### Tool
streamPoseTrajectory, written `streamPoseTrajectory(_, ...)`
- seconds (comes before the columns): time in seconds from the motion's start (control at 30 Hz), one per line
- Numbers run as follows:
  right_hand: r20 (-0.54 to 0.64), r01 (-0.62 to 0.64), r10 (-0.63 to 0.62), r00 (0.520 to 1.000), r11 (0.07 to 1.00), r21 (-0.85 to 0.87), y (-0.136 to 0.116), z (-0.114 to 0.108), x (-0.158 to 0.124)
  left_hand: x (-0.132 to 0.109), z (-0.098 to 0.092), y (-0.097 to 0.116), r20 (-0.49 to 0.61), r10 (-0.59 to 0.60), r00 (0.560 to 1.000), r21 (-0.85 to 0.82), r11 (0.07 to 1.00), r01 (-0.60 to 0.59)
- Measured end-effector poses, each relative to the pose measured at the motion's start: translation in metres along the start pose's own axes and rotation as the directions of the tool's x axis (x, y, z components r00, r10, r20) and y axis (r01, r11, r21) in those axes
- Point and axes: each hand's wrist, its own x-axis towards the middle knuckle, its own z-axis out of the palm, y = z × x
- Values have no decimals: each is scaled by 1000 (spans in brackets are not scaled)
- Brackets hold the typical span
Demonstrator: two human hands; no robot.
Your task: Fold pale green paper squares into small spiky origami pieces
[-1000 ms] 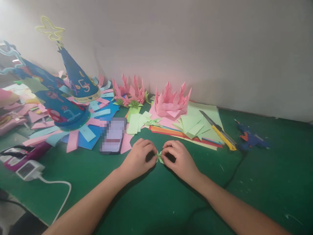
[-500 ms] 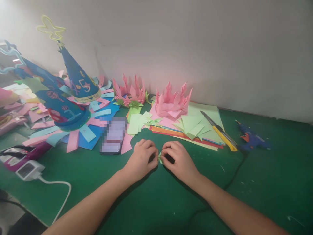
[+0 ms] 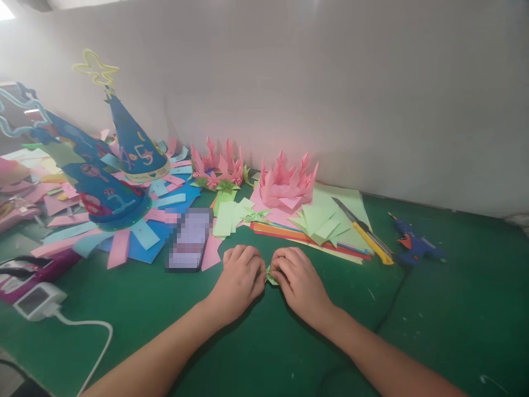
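Between my two hands is a small folded piece of light green paper (image 3: pixel 270 277), mostly covered by my fingers. My left hand (image 3: pixel 242 275) pinches its left side with the fingertips curled in. From the other side, my right hand (image 3: pixel 301 280) grips it with thumb and fingers closed. Both hands rest low over the green table (image 3: pixel 256 353). Just beyond them lie green paper strips (image 3: pixel 226 218), a folded green paper leaf piece (image 3: pixel 257 215) and a pile of green paper pieces (image 3: pixel 324 223).
Behind stand two pink paper crowns (image 3: pixel 285 182) (image 3: pixel 217 165). A yellow utility knife (image 3: pixel 367 234) and a blue glue gun (image 3: pixel 417 242) with its cord lie right. Left are a phone (image 3: pixel 190 240), blue cone hats (image 3: pixel 136 140), a white charger (image 3: pixel 39 302) and paper scraps.
The camera view has tilted up slightly, so things sit a little lower in the picture. My fingers have shifted slightly around the green paper, and a bit more of it shows below them.
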Motion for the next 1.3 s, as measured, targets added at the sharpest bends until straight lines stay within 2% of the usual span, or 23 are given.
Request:
streamPoseTrajectory(0.27,-13,-1,0,1000,1000,-25,-1,-1,0,1,0,-1,0,-16,1000,-83,996,16)
streamPoseTrajectory(0.43,-45,-32,29,999,998,-60,1,-12,7,2,2,-8,-111,-107,988,-211,974,82)
streamPoseTrajectory(0.6,-152,-43,13,988,981,-190,15,-35,34,1,1,-12,-300,-169,939,-291,953,78)
streamPoseTrajectory(0.8,-247,-61,-27,969,937,-343,39,-43,80,1,2,-13,-274,-173,946,-285,954,92)
streamPoseTrajectory(0.9,-215,-59,-12,977,945,-321,48,-45,87,1,3,-13,-272,-179,945,-288,953,97)
streamPoseTrajectory(1.07,-272,-135,40,961,930,-342,65,-70,71,1,3,-12,-259,-193,946,-299,948,112)
streamPoseTrajectory(1.2,-47,-105,94,994,922,-372,79,-84,46,2,3,-10,-231,-195,953,-305,945,120)
streamPoseTrajectory(1.3,-10,-132,138,990,921,-367,83,-84,31,2,3,-9,-223,-192,956,-310,943,117)
